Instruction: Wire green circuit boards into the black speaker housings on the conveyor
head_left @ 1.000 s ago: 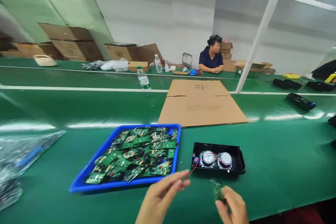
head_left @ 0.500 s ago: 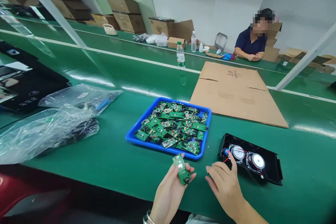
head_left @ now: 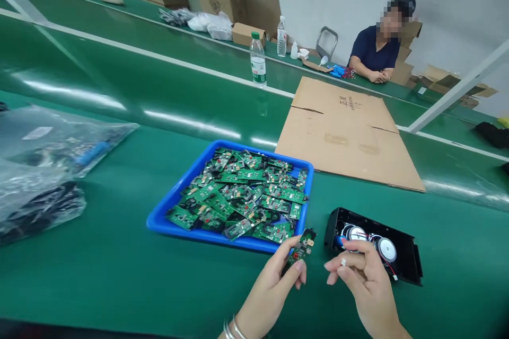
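My left hand point(head_left: 278, 280) grips a small green circuit board point(head_left: 302, 249), its component side turned up. Between thumb and fingers of my right hand point(head_left: 366, 275) is a small white connector plug point(head_left: 343, 262); its wires are hard to make out. Just beyond the right hand lies a black speaker housing point(head_left: 411, 254) with two round speakers point(head_left: 386, 249) and a blue part at its left end, partly hidden by my fingers. A second white plug point(head_left: 395, 277) on red and black wires hangs over its front edge. Left of my hands sits a blue tray point(head_left: 159, 221) heaped with circuit boards point(head_left: 218, 204).
A flat cardboard sheet point(head_left: 350, 132) lies behind the housing. Clear plastic bags point(head_left: 51, 143) with parts are at left. A water bottle point(head_left: 258, 61) stands behind the tray. A person point(head_left: 376, 47) leans on the far bench, near cardboard boxes point(head_left: 218, 2).
My left hand has turned the circuit board over, from its flatter face to its component side. My right hand has come away from the blue part and now pinches a white plug. The view has shifted.
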{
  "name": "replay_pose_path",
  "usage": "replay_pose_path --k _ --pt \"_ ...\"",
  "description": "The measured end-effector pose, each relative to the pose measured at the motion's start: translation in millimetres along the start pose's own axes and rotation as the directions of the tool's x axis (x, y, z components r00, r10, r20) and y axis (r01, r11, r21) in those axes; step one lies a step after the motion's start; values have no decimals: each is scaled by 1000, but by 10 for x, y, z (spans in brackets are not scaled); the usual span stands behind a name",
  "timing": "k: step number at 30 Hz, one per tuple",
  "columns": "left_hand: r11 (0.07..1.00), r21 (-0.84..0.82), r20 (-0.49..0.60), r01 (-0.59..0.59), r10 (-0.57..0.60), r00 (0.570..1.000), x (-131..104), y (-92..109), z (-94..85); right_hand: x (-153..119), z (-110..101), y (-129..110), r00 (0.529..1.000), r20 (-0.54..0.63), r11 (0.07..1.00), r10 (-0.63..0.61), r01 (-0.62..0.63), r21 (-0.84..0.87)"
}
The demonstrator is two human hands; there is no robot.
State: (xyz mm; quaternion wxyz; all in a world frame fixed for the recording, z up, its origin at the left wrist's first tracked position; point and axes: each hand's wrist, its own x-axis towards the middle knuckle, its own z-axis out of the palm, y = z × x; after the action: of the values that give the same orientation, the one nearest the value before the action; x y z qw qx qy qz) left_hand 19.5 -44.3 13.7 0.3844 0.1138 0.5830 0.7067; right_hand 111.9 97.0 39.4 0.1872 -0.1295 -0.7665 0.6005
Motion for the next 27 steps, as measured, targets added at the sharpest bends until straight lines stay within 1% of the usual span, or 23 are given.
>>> replay_pose_path --k 1,3,5,8,11,13,16,18,19,21,23,24,27 --pt "998 55 36 -12 10 999 10 18 6 2 -34 9 998 -10 998 56 -55 34" --pt "992 119 112 -32 19 994 26 43 28 11 -102 8 992 -11 990 122 -121 67" --pt "990 139 145 -28 8 989 33 60 64 20 -160 -23 991 5 988 133 -133 78" --pt "989 141 100 -40 26 995 21 91 128 29 -214 -100 998 37 996 58 -61 71" --pt "976 204 55 -73 63 997 -9 142 180 37 -240 -143 995 41 996 -90 90 14" --pt "963 262 61 -61 47 997 -26 170 200 47 -253 -128 981 44 982 -189 190 -15" --pt "963 269 98 -20 -7 995 -27 170 218 59 -262 -64 961 51 958 -272 275 -77" --pt "971 239 117 -14 -14 993 -17 135 227 58 -255 -27 951 70 943 -300 306 -129" --pt "975 222 120 -29 3 993 -11 111 231 55 -249 -14 948 78 938 -308 317 -144" --pt "976 197 120 -92 69 990 -5 63 243 41 -235 5 945 70 934 -319 327 -145" --pt "976 166 109 -139 122 986 2 36 258 24 -223 22 945 35 937 -324 326 -123" --pt "980 143 103 -137 123 987 9 34 265 15 -218 30 944 16 938 -329 329 -108" --pt "998 53 93 -31 26 995 58 69 279 -3 -207 48 942 -6 938 -337 335 -88"
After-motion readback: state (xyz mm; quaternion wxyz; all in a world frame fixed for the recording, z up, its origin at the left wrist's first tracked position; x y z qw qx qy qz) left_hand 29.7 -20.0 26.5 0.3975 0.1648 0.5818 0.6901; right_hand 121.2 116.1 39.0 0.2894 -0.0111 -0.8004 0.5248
